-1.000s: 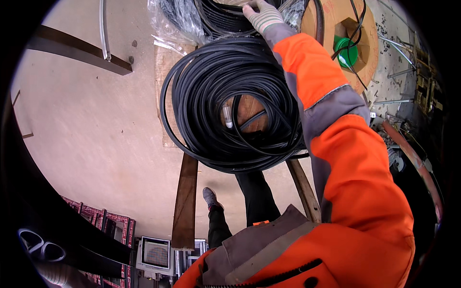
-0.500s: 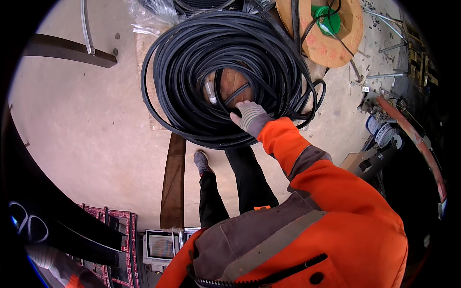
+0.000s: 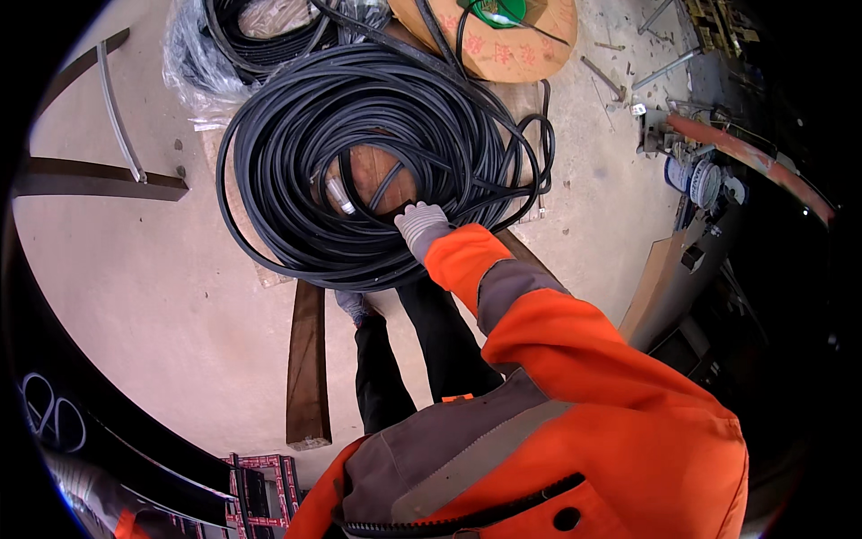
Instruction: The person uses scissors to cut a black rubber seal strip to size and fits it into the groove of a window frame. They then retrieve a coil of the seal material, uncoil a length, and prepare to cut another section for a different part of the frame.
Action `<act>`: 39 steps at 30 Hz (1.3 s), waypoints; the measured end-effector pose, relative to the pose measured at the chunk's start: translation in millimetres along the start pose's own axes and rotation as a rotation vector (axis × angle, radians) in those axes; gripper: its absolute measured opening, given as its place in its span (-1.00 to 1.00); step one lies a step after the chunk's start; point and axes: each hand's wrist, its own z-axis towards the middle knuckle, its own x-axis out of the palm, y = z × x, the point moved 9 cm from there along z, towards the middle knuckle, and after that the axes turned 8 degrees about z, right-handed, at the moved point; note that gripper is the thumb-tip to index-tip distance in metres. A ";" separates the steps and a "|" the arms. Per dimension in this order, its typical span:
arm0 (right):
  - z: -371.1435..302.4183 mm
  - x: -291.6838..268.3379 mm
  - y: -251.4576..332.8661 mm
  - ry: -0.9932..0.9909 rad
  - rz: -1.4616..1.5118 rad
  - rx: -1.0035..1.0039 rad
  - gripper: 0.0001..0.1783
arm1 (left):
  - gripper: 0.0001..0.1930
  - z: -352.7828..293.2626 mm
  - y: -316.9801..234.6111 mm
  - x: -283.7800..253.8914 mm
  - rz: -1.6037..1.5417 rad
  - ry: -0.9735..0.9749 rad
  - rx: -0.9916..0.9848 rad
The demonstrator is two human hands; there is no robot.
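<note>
A big, round coil of long, black, rubbery-looking strip [image 3: 278, 180] lies flat on a brown board [image 3: 366, 166]. Its many rings are piled on each other, a bit messy. Loose loops stick out on the right, and some strands cross the hole in the middle.

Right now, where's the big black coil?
In the head view, the big black coil lies upper left of centre, the right hand over its lower right, a tan reel above right.
</note>
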 end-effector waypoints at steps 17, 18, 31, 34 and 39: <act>-146.5 -28.3 141.9 -0.298 0.459 -0.255 -0.69 | -0.33 45.9 45.9 19.8 -0.159 0.228 -0.190; -157.0 -27.8 146.0 -0.327 0.462 -0.263 -0.70 | -0.32 53.2 54.1 24.1 -0.164 0.237 -0.216; -274.2 -27.0 157.2 -0.512 0.859 -0.210 -0.76 | -0.42 96.6 91.6 50.5 -0.313 0.346 -0.334; -291.8 -36.7 165.3 -0.512 0.927 -0.244 -0.77 | -0.39 111.6 105.3 50.4 -0.288 0.342 -0.332; -326.2 -72.5 193.9 -0.591 0.975 -0.381 -0.79 | -0.37 115.1 111.1 55.8 -0.256 0.362 -0.368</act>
